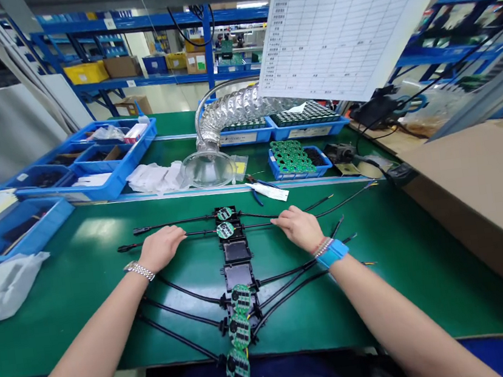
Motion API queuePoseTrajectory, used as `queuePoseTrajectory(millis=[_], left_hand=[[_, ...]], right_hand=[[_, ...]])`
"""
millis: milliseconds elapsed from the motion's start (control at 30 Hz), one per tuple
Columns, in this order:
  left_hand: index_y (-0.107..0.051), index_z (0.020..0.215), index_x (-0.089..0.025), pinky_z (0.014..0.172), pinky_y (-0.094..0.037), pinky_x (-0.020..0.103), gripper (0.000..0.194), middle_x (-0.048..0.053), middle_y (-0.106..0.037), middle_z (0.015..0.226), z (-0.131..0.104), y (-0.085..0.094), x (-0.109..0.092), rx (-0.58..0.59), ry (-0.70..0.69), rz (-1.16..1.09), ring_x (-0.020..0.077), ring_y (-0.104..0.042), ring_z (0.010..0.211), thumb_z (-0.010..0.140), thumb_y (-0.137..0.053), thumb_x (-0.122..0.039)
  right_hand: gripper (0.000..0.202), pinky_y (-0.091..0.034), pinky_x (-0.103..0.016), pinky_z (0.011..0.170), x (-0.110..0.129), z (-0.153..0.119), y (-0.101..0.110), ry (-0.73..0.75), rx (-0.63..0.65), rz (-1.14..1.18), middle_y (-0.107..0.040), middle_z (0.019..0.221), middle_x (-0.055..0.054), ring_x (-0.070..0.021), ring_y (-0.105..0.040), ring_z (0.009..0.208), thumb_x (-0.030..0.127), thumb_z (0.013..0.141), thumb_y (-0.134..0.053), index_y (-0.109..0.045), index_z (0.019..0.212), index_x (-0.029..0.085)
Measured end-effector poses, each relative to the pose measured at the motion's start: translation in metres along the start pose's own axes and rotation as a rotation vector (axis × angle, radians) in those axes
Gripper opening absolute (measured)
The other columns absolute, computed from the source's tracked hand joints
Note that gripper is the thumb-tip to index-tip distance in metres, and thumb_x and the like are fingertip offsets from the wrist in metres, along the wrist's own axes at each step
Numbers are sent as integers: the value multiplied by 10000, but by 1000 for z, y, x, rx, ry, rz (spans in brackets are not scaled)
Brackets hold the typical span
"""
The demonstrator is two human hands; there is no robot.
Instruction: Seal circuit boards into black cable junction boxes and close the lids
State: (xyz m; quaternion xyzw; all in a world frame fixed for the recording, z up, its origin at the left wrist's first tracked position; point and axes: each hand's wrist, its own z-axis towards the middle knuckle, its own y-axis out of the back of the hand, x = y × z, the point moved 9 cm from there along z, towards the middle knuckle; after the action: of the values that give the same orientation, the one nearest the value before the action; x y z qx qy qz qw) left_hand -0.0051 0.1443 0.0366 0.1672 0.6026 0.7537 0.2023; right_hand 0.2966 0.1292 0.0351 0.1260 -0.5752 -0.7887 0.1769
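Both my hands are closed on the black cable of one round green circuit board (225, 230). My left hand (163, 248) pinches the cable left of the board, and my right hand (299, 227) pinches it on the right. That board lies over a black plastic case in a column of cases. Just behind it sits another wired circuit board (224, 214). Nearer me are two cases without boards, an open black case (236, 251) and a second case (238, 275). At the near end, three wired circuit boards (240, 332) overlap, the closest reaching past the table edge.
A blue divided tray (116, 184) stands at the back left beside white bags (156, 177). Behind the cases are a fume duct hood (208, 168), pliers (257, 197), a white tube (272, 191) and a basket of green boards (302, 174). A cardboard box (477, 197) stands right.
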Motion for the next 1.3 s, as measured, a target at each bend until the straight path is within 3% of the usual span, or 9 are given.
queuePoseTrajectory(millis=[100, 367, 533, 800, 933, 1000, 1067, 1200, 1300], left_hand=[[-585, 863, -225, 622, -421, 252, 289, 15, -650, 894, 4, -7, -1, 6, 22, -55, 173, -583, 850, 917, -339, -366], [-577, 876, -222, 686, -434, 245, 277, 4, -647, 908, 13, -12, -12, 13, 9, -116, 153, -585, 858, 919, -342, -363], [-579, 823, -229, 656, -425, 246, 290, 2, -638, 842, 12, -21, -12, 38, 8, -95, 152, -573, 793, 918, -331, -346], [-604, 844, -207, 719, -441, 307, 252, 42, -616, 932, 11, -23, 4, 35, 61, -53, 193, -545, 823, 895, -381, -311], [-591, 1038, -202, 834, -436, 359, 257, 72, -581, 1104, 5, -16, 3, 24, 73, -77, 231, -518, 971, 875, -427, -314], [-554, 1123, -199, 886, -415, 386, 307, 88, -556, 1160, -8, -5, -8, 12, 58, -130, 243, -493, 1040, 872, -435, -331], [-558, 1111, -207, 906, -402, 382, 302, 79, -574, 1127, -25, 5, -33, 59, -26, -244, 226, -499, 1035, 882, -423, -350], [-558, 1086, -228, 849, -408, 315, 267, 49, -604, 1018, -66, 7, -98, 280, -219, -493, 177, -522, 953, 894, -428, -362], [-570, 1031, -229, 786, -384, 317, 237, 43, -592, 947, -80, -4, -113, 291, -181, -473, 176, -508, 887, 902, -418, -356]], right_hand=[[317, -293, -263, 521, -7, 1, -10, -36, -32, 12, -648, 818, -32, -178, -451, 744, 294, 926, -381, -696, 910, 265], [301, -305, -263, 501, -32, -5, 4, -134, -109, 72, -652, 833, -30, -181, -471, 761, 340, 916, -400, -694, 920, 275], [313, -325, -262, 523, -23, -3, -14, -100, -31, 61, -644, 816, -45, -186, -467, 760, 317, 914, -389, -699, 903, 273], [260, -384, -304, 648, -12, -5, -28, -127, -45, 136, -597, 826, -70, -193, -480, 778, 252, 886, -443, -701, 922, 247], [254, -426, -371, 745, -18, -12, -20, -133, -51, 182, -597, 937, -95, -224, -502, 866, 220, 861, -458, -669, 1001, 210], [266, -433, -394, 795, -7, -18, -4, -117, -87, 265, -587, 997, -107, -238, -503, 929, 236, 863, -453, -641, 1046, 199], [250, -438, -385, 814, 19, -25, 15, -74, -100, 423, -593, 981, -100, -228, -512, 937, 276, 877, -446, -641, 1014, 202], [258, -432, -356, 792, 99, -34, 35, 84, 80, 699, -606, 903, -75, -200, -516, 883, 396, 870, -486, -637, 951, 204], [411, -410, -373, 745, 139, -40, 32, 119, 185, 650, -568, 924, -95, -219, -479, 852, 530, 763, -584, -613, 960, 170]])
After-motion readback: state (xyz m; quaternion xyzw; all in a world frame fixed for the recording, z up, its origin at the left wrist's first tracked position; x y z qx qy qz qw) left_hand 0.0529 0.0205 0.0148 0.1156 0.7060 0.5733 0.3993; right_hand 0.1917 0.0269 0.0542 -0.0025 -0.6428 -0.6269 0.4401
